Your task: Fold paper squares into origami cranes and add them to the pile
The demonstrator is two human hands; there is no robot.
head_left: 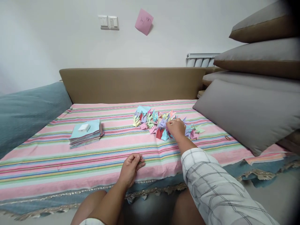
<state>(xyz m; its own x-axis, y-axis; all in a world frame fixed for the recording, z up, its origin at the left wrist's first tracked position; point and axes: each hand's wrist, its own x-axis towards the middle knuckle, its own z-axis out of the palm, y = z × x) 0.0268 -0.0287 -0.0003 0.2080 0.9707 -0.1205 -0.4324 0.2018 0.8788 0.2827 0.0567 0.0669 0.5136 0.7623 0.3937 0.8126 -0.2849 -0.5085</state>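
Note:
A heap of folded paper cranes [154, 120] in pastel colours lies on the striped pink cloth [105, 156]. My right hand [176, 128] reaches into the near right part of the heap, fingers curled among the cranes; what it holds I cannot make out. My left hand [131, 167] rests on the cloth near its front edge, fingers loosely curled, with nothing visible in it. A stack of coloured paper squares [86, 136] lies to the left, with a small white object [83, 127] on top.
Grey cushions [248, 112] are stacked at the right. A blue-grey cushion [28, 112] lies at the left and a brown backrest [131, 82] runs behind. On the wall are switches [108, 22] and a pink note [143, 21]. A radiator [200, 59] shows behind.

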